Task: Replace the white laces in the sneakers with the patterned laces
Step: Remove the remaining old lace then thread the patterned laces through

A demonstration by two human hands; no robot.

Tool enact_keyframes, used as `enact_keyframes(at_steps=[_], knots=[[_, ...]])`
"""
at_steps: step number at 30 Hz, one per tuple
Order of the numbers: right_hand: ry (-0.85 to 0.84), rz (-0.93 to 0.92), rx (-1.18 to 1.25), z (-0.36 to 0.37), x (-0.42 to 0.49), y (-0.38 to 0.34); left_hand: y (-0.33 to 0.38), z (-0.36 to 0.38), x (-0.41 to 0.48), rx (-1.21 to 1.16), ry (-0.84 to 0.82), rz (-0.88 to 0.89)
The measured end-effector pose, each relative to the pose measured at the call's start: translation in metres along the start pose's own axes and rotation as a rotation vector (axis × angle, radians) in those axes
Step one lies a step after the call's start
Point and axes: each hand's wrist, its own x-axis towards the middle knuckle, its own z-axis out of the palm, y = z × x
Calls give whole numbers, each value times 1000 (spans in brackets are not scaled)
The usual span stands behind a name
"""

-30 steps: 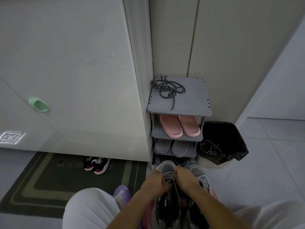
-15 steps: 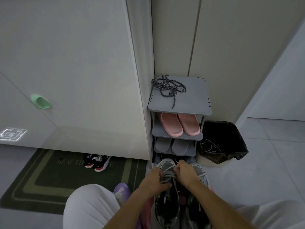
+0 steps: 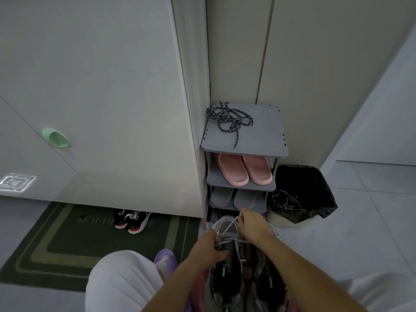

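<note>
Your right hand (image 3: 249,224) is lifting away from the sneaker (image 3: 227,273), pinching the white lace (image 3: 229,227) and drawing it taut. A second ago both hands were huddling at the knot, so the bow is probably coming undone. Your left hand (image 3: 207,248) is gripping the sneaker at its lacing, between your knees. The patterned laces (image 3: 229,121) are lying tangled on the shoe rack (image 3: 265,136).

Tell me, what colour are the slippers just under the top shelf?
The slippers are pink; the head view shows them clearly.
</note>
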Motion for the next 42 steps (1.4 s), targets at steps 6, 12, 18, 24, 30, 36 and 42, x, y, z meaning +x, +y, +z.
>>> enact_keyframes(at_steps=[6, 12, 18, 24, 30, 36, 42], knots=[[-171, 96, 38, 19, -8, 10, 1, 1, 0, -10, 14, -11], [-69, 78, 94, 19, -12, 12, 2, 2, -3, -120, 3, 7], [115, 95, 241, -19, 6, 12, 0, 4, -4, -150, 10, -3], [-175, 222, 187, 3, -6, 14, -1, 7, -2, -103, 26, -10], [-123, 212, 127, 21, -13, 5, -4, 7, -1, -94, 26, -5], [40, 134, 161, -7, 7, 13, -6, 8, 0, -142, 22, -16], [62, 201, 225, -36, 15, 17, -5, 8, 0, -121, 19, -27]])
